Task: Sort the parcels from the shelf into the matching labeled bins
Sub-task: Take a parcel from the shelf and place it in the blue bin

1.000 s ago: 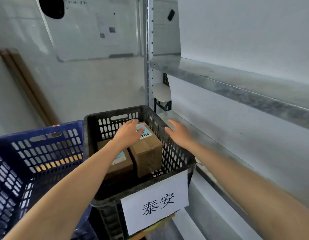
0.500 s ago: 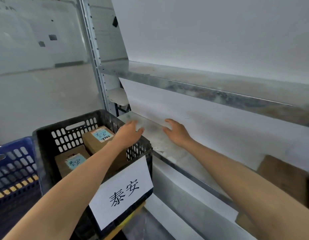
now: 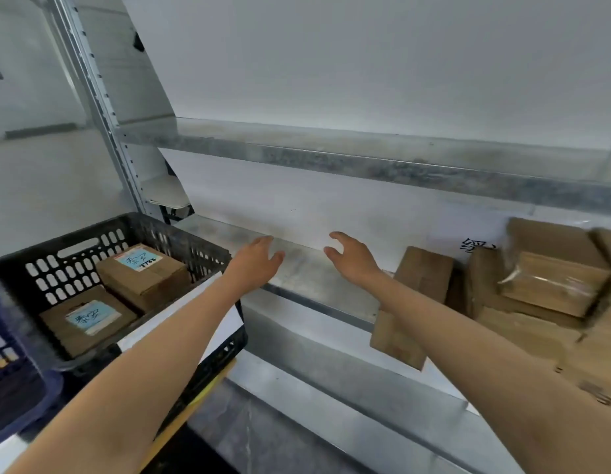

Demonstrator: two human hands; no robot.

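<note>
Parcels [image 3: 550,285] newly in view near right hand [image 3: 352,261].

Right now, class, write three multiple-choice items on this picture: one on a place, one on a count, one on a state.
1. Where do the labelled boxes lie?
A. on the top shelf
B. in the black crate
C. on the floor

2. How many boxes show in that crate?
A. one
B. two
C. four

3. How are the left hand and right hand?
A. both open, empty
B. both gripping a box
C. one pinching a label

Key:
1B, the crate's walls surround them.
2B, two blue labels show there.
3A, fingers are spread over the shelf, holding nothing.
</note>
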